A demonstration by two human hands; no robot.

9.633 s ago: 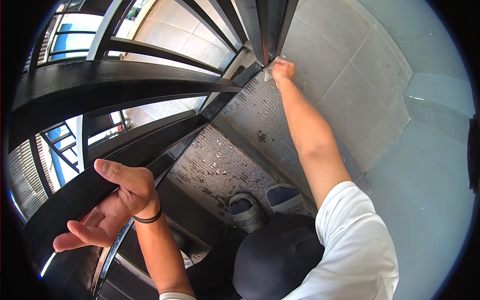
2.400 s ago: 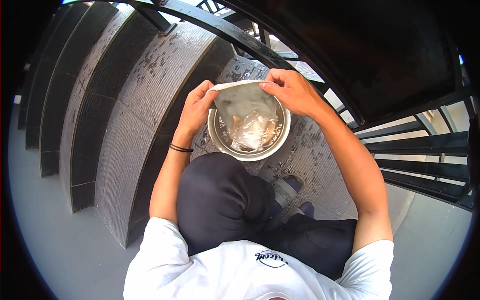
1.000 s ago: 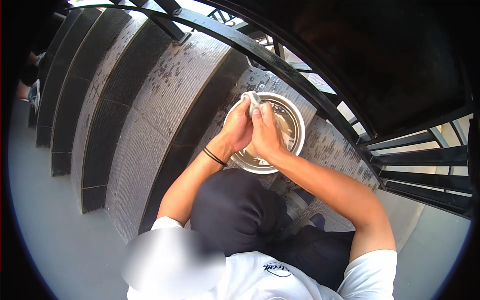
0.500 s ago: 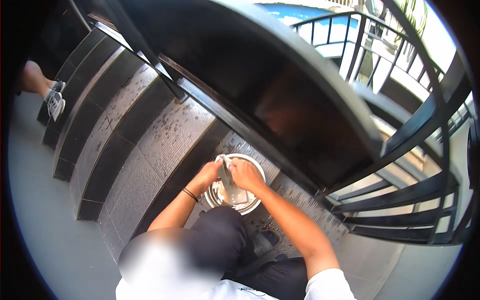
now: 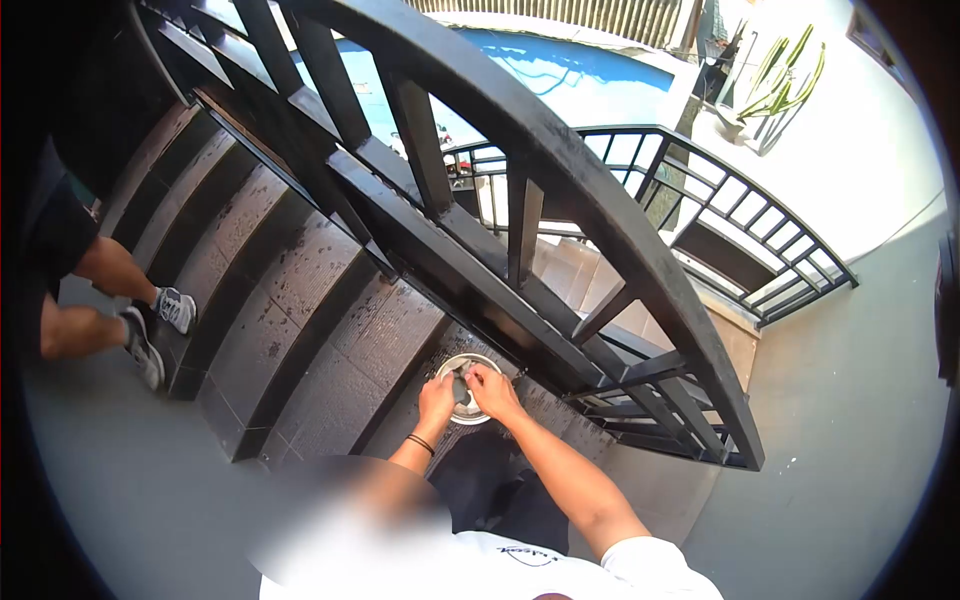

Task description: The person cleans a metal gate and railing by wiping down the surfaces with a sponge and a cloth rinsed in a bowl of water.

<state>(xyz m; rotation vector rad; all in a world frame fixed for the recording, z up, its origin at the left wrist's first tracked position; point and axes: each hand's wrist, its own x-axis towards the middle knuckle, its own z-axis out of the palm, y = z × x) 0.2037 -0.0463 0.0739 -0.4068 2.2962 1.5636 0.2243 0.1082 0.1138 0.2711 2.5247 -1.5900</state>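
Observation:
Both of my hands are together over a round metal basin (image 5: 484, 417), which rests on a stair tread by the railing. My left hand (image 5: 437, 397) is closed on one side of a small grey cloth (image 5: 460, 388). My right hand (image 5: 491, 391) grips the cloth's other side, its fingers pinched. The cloth hangs bunched between the two hands, above the basin. Parts of the basin's inside are hidden by my hands.
A black metal railing (image 5: 560, 150) curves along the stairs (image 5: 330, 310). At the left, another person's legs (image 5: 110, 270) in grey sneakers (image 5: 175, 309) are on the steps. Beyond the railing lie a blue pool (image 5: 560, 72) and a potted cactus (image 5: 780, 85). A grey wall (image 5: 850, 400) stands right.
The view has tilted up, showing more railing and the pool. The other person has come further down the stairs. Since the earliest frame, both hands have taken hold of the cloth over the basin.

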